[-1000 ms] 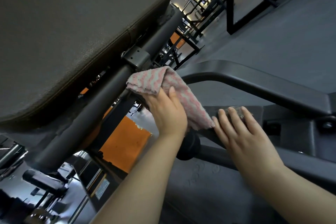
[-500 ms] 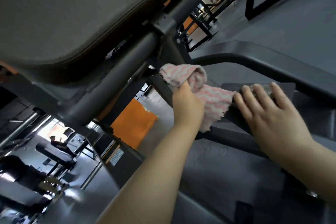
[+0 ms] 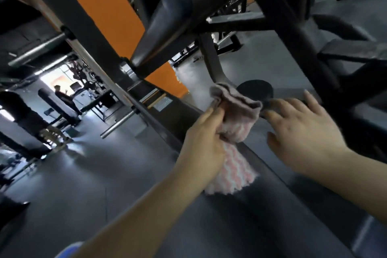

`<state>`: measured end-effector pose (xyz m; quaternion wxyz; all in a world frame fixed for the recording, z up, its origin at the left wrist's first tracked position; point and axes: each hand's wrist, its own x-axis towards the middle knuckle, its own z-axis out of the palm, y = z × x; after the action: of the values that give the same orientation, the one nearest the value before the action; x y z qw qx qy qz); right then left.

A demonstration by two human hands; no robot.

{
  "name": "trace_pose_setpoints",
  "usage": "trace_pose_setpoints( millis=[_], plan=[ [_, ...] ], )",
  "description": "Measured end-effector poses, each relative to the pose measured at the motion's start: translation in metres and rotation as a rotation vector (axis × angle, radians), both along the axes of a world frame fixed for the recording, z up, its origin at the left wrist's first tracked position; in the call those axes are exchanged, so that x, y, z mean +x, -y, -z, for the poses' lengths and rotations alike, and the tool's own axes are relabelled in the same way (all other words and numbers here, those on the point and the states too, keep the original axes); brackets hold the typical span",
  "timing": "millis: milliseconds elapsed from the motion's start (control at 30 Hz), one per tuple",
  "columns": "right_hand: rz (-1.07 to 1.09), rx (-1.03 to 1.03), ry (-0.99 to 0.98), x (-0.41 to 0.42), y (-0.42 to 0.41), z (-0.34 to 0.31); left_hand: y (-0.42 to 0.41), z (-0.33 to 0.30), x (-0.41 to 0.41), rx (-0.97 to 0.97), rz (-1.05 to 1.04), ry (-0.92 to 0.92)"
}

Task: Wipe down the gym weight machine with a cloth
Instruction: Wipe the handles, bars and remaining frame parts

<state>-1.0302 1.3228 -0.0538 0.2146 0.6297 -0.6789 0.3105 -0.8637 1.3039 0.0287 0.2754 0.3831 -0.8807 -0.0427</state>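
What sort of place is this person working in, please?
Most likely a commercial gym: dark steel machine frames fill the view, a chrome bar juts out, and more equipment stands on the grey floor behind.

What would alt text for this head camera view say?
A person's left hand grips a pink-and-white cloth against a dark gym machine frame, while the right hand rests open beside it.
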Motion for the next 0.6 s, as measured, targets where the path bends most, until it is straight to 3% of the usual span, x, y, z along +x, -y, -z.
trace_pose_setpoints(
  millis=[367,533,600],
  plan=[
    [-0.237,0.159,0.003,0.095,0.007,-0.047,0.025,0.029,0.095,0.243,-0.05,-0.393],
    [-0.309,0.167,0.211,0.148,0.025,-0.078,0.033,0.016,0.121,0.328,-0.129,-0.581],
    [-0.362,0.291,0.346,0.171,0.026,-0.104,0.034,-0.001,0.135,0.426,-0.197,-0.616]
  ],
)
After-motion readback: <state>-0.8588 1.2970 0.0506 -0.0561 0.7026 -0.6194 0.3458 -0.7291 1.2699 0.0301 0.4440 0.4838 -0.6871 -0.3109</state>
